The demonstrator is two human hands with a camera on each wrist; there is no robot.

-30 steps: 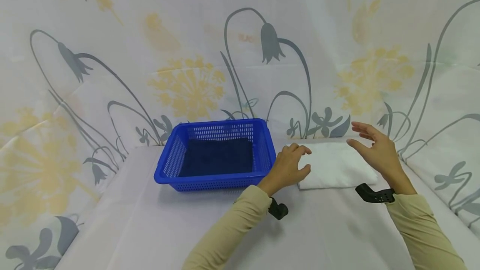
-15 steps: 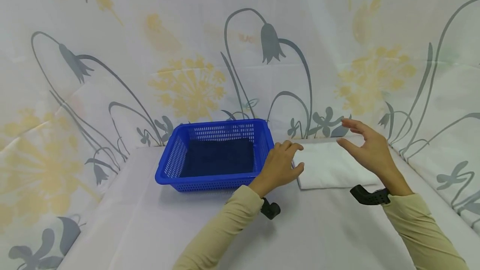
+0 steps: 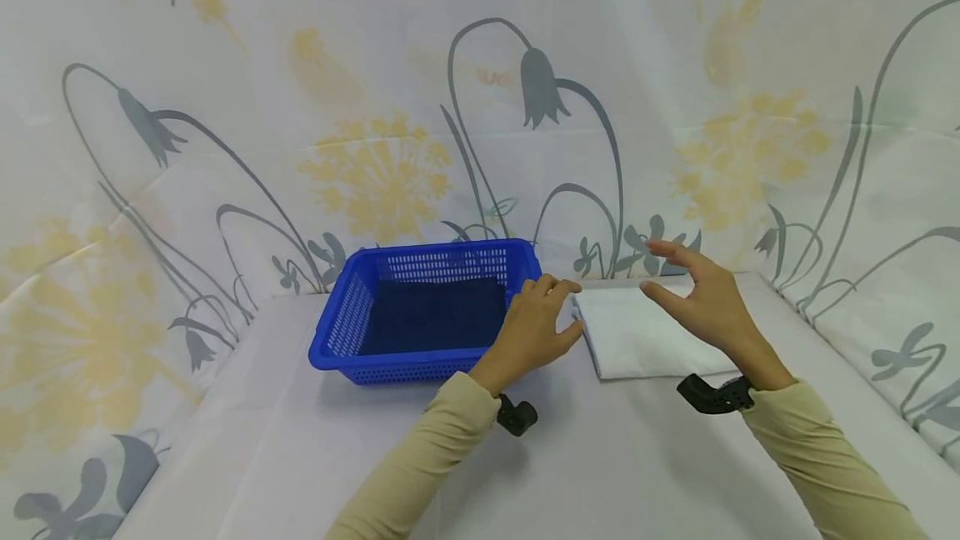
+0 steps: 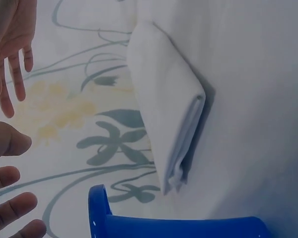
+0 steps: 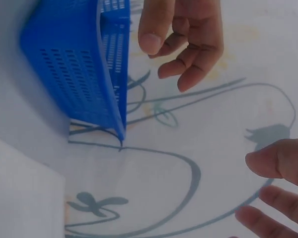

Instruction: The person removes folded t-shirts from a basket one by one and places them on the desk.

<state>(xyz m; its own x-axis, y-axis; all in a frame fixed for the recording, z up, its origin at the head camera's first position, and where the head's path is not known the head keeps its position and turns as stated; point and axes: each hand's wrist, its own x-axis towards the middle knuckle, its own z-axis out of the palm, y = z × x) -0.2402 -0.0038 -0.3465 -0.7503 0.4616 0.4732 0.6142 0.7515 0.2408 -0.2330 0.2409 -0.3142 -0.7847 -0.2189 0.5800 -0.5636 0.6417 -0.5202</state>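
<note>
A blue perforated plastic basket (image 3: pixel 420 363) stands on the white table, with a dark navy folded cloth (image 3: pixel 438 315) lying flat in it. To its right lies a folded white cloth (image 3: pixel 630 340), thick and layered at its near edge. My left hand (image 3: pixel 528 327) hovers over the basket's right rim, fingers loosely bent and holding nothing. Above the white cloth is my right hand (image 3: pixel 701 307), thumb and fingers spread apart with nothing between them. The right wrist view shows both hands, the left one (image 5: pixel 188 39) near the basket's side.
White fabric printed with grey and yellow flowers (image 3: pixel 375 165) hangs behind and beside the table. Each wrist wears a black strap-on camera, one (image 3: pixel 517 417) on the left and another (image 3: pixel 716 395) on the right. The white tabletop (image 3: pixel 585 457) stretches toward the front.
Both hands have moved left: the left from the gap by the white cloth to over the basket's rim, the right further across the white cloth. Basket and cloths stay put.
</note>
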